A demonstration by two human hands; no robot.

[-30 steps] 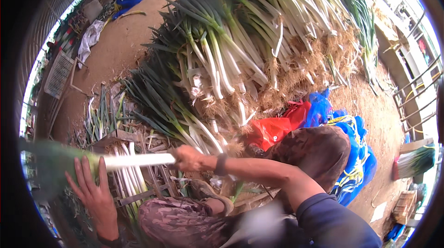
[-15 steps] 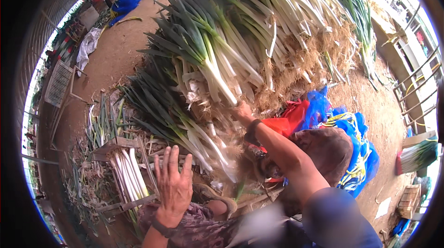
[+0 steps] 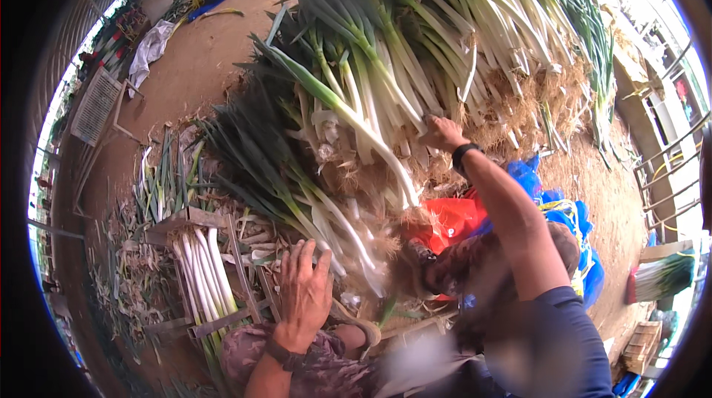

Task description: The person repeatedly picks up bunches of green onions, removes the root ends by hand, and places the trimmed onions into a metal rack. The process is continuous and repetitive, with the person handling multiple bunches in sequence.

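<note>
At the root end of a long leek [image 3: 404, 105] on the big pile is my right hand [image 3: 445, 134], with its fingers closed around it. A single leek [image 3: 386, 157] with bushy pale roots lies slantwise below that hand, touched by neither hand. My left hand [image 3: 302, 290] is open above my thigh, palm down, its fingers stretched toward the near bunch of leeks [image 3: 337, 231], and it holds nothing. White shafts, green leaves and tangled roots fill the pile [image 3: 493, 34]. Some roots under my right forearm are hidden.
Trimmed leeks [image 3: 202, 268] lie in a wooden frame [image 3: 237, 264] at the left, among leaf scraps [image 3: 130, 279]. Red plastic [image 3: 445, 224] and blue netting [image 3: 593, 264] lie beside my right arm. A leek bundle [image 3: 662, 278] and a wooden crate [image 3: 642, 346] stand far right.
My right hand has let go of one leek, which now lies lower and more slanted, and moved right and away to another. My left hand has shifted slightly right and nearer.
</note>
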